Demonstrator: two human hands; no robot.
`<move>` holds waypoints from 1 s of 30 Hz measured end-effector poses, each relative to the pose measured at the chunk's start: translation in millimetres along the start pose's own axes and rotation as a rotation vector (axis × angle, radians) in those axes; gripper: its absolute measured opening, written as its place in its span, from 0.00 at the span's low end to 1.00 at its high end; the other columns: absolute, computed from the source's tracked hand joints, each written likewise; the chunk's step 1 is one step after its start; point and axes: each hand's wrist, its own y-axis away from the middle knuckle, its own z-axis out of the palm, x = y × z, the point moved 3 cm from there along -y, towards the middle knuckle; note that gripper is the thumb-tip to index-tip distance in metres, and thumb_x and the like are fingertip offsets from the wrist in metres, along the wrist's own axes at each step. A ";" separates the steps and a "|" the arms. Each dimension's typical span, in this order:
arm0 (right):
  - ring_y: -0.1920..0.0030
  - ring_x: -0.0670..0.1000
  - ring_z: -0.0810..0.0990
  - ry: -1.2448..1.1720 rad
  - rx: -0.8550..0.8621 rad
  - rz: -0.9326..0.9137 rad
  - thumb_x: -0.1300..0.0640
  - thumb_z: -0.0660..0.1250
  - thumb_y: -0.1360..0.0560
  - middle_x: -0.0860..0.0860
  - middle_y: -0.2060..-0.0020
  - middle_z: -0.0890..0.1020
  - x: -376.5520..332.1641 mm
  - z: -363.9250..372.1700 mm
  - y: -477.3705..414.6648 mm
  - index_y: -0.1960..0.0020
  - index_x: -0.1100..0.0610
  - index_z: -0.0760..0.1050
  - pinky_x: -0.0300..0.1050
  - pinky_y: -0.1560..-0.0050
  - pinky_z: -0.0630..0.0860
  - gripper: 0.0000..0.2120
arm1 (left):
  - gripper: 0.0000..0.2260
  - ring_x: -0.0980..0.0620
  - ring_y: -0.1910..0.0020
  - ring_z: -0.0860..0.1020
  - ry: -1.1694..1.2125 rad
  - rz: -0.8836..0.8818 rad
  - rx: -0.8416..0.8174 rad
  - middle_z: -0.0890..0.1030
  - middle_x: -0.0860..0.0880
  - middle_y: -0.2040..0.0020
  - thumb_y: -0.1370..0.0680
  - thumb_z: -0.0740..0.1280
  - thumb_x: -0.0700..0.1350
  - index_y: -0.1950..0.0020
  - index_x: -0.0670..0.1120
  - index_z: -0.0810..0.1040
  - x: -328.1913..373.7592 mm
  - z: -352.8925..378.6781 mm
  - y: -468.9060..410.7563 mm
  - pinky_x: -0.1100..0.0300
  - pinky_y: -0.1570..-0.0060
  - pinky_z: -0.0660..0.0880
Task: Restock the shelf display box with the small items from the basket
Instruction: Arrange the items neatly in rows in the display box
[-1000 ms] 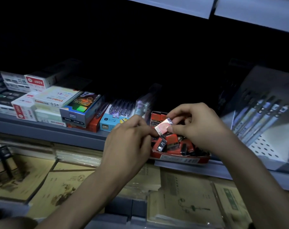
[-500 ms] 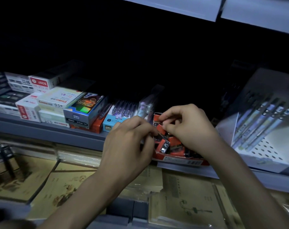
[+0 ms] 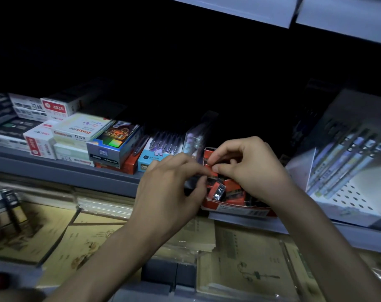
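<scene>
- Two hands, one tiny thing: our left hand [image 3: 170,188] and right hand [image 3: 250,168] meet fingertip to fingertip just above the red display box [image 3: 235,209]. The box sits at the front edge of the shelf [image 3: 65,173], around 4 o'clock from the middle of the view.
- Grip on both sides looks like a thumb-and-forefinger pinch on the same small item [image 3: 211,172], a red packet-ish thing. Left comes in from 9 o'clock, right from 3. It's dim, so we can't tell how much of it each pinch really has.
- Box already has a jumble of loose items [image 3: 217,191] in it, lying every which way rather than in rows.
- Basket isn't in view, so no clue how many are left to go.
- Our guess at what could go wrong: the item is small and looks slick-wrapped, so if one pinch lets go before the other has it properly, it drops. The box is right at the shelf lip, so a drop could bounce out onto the notebooks [image 3: 239,269] down at 6 o'clock.
- The clear packet [image 3: 196,138] at the box's 11 o'clock and the blue pen box [image 3: 151,159] at its 9 o'clock are just beside our left knuckles. A careless wrist could tip either.
- Pressing the item onto that messy pile could pop another one over the low front wall.
</scene>
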 end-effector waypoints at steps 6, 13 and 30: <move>0.68 0.35 0.75 0.046 0.090 -0.015 0.62 0.77 0.27 0.29 0.72 0.76 -1.9 -8.9 6.0 0.54 0.47 0.86 0.26 0.69 0.68 0.10 | 0.17 0.53 0.50 0.77 -0.138 0.104 -0.062 0.79 0.57 0.49 0.23 0.59 0.47 0.42 0.59 0.84 -2.2 -3.7 -2.9 0.51 0.52 0.72; 0.63 0.34 0.76 0.169 0.109 0.058 0.55 0.75 0.24 0.40 0.63 0.80 4.5 -32.6 33.9 0.53 0.45 0.85 0.27 0.65 0.68 0.05 | 0.21 0.48 0.54 0.76 -0.368 0.232 -0.100 0.80 0.52 0.50 0.27 0.53 0.47 0.45 0.52 0.84 -0.7 -0.9 -4.3 0.53 0.57 0.69; 0.64 0.45 0.83 0.018 0.053 0.337 0.55 0.77 0.28 0.43 0.68 0.85 24.7 -23.8 21.3 0.61 0.47 0.83 0.44 0.61 0.79 0.06 | 0.17 0.56 0.43 0.73 -0.096 0.313 -0.187 0.80 0.62 0.42 0.26 0.63 0.51 0.39 0.54 0.81 19.6 3.4 1.6 0.55 0.46 0.64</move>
